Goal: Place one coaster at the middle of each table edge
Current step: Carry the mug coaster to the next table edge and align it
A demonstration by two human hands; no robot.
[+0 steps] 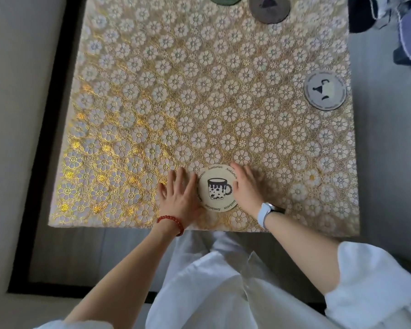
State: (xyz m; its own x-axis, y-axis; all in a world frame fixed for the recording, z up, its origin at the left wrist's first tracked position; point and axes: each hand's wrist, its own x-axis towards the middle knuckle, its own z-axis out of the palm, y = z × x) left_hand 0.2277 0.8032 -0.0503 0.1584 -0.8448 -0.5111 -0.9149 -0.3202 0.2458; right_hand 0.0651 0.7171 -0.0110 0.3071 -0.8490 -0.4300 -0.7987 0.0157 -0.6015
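Both hands, left (179, 198) and right (246, 186), lie flat, fingers spread.

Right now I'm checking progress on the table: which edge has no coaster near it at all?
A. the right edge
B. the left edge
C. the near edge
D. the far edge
B: the mug coaster lies at the near edge between both hands, a grey coaster at the right edge, and a dark coaster and a green coaster at the far edge; the tablecloth along the left edge is bare.
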